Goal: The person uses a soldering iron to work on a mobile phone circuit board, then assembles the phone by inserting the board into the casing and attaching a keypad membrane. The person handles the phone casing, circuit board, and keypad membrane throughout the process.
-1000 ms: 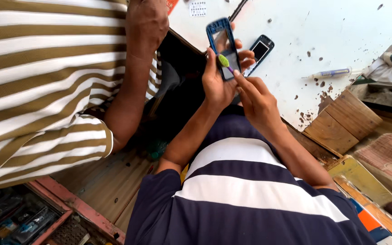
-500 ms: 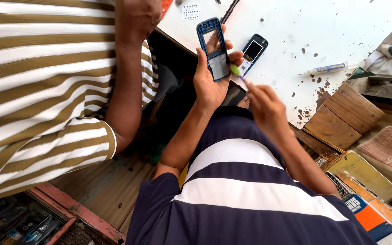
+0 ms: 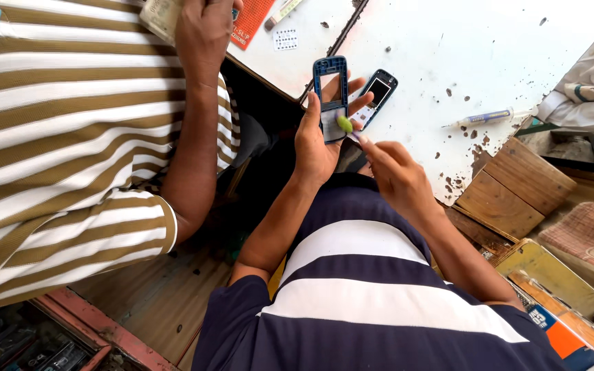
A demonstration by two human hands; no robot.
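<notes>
Hiding behind left hand (image 3: 314, 148), blue phone frame (image 3: 330, 96), green tool (image 3: 344, 124) unclear

- Left hand (image 3: 316, 141): gripped blue phone housing (image 3: 330, 96), upright, thumb along its left edge.
- Right hand (image 3: 394, 175): pinched small green-tipped tool (image 3: 346, 126) against housing's lower part.
- Black phone (image 3: 377, 93): lay on white table (image 3: 448, 55), just beside housing.
- Syringe (image 3: 489, 117): lay well apart, rightward.
- Co-worker's arm (image 3: 197, 117): hung alongside, striped sleeve.
</notes>
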